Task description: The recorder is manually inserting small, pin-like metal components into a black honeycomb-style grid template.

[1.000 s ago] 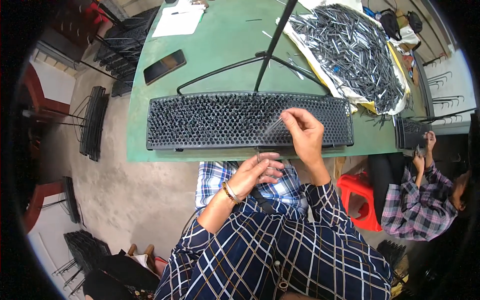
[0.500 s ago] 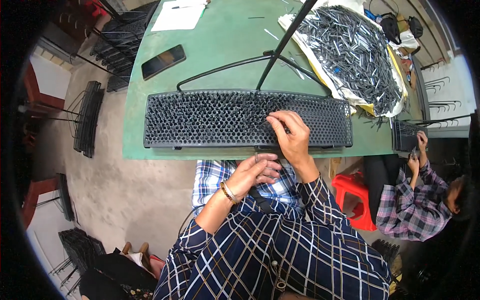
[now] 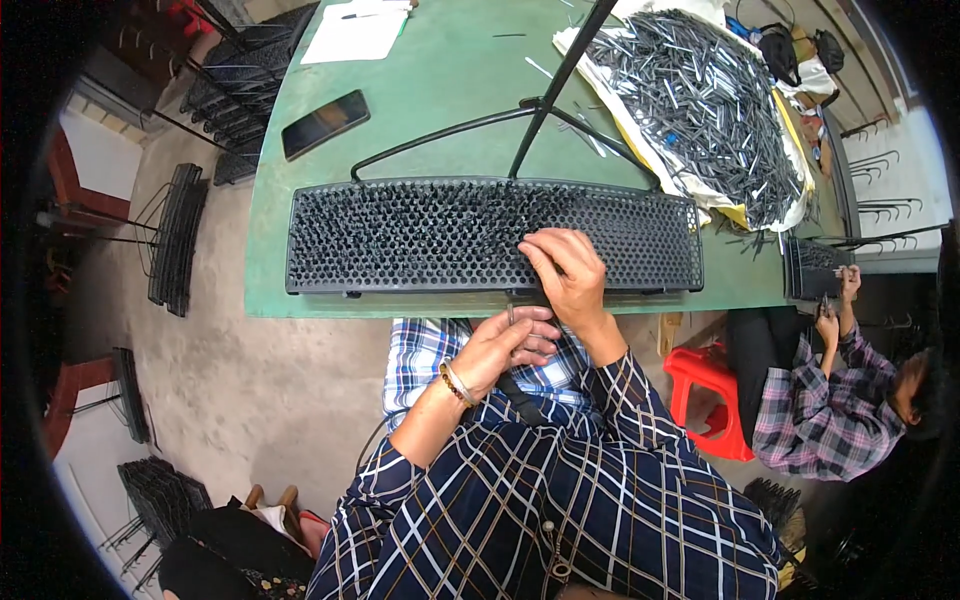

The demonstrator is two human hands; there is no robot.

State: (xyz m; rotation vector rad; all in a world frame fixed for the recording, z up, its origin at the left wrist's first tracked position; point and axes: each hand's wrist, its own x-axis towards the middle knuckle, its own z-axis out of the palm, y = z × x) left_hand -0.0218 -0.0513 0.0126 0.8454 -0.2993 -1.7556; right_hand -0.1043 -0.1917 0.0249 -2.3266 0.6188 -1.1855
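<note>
A long black perforated rack [image 3: 640, 245] lies along the table's near edge. Short dark rods [image 3: 390, 225] stand in many holes of its left and middle parts; the holes toward its right end look bare. My right hand [image 3: 575, 275] is over the rack, right of its middle, thumb and forefinger pinched at the holes; whatever is between the fingertips is too small to make out. Below the rack's front edge my left hand [image 3: 500, 345] is half curled, palm turned up, around a few thin dark rods that show at its fingers.
A white and yellow sack [image 3: 785, 110] heaped with loose dark rods [image 3: 690, 100] lies at the back right. A phone [image 3: 326, 124] and paper [image 3: 355, 35] rest on the green table [image 3: 430, 90]. A black metal frame [image 3: 530, 135] rises behind the rack. Another person [image 3: 835, 400] works at right beside a red stool [image 3: 705, 395].
My right hand has shifted slightly left and toward me along the rack, still pinched. My left hand has barely moved. The co-worker's hand at right has moved slightly.
</note>
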